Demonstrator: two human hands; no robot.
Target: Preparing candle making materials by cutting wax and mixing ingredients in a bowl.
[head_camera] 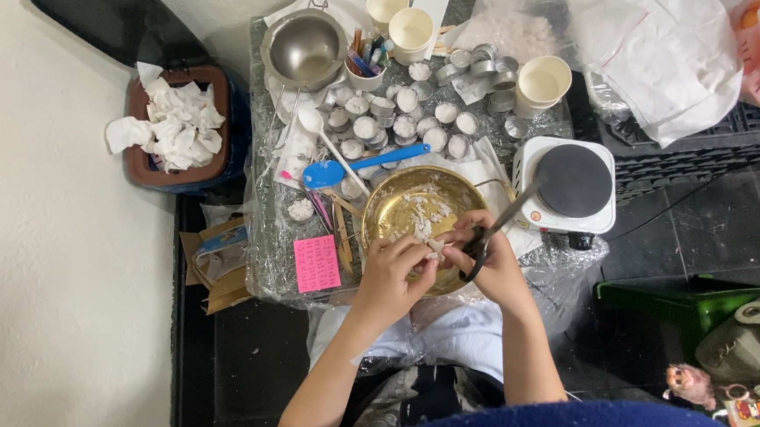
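Observation:
A brass-coloured bowl [398,204] with white wax flakes in it sits near the front of a small plastic-covered table [267,259]. My left hand [391,274] pinches a small white piece of wax [435,244] over the bowl's near rim. My right hand [493,260] grips black-handled scissors [493,232], whose blades point up and right toward the hot plate, and its fingertips touch the same white piece. Both hands meet over the bowl.
A white single-burner hot plate [573,183] stands right of the bowl. Behind are several small wax-filled tins [403,123], paper cups [543,80], a steel bowl [304,49], a blue spatula [361,166] and a pink note [316,262]. A bin of crumpled tissues [174,126] sits left.

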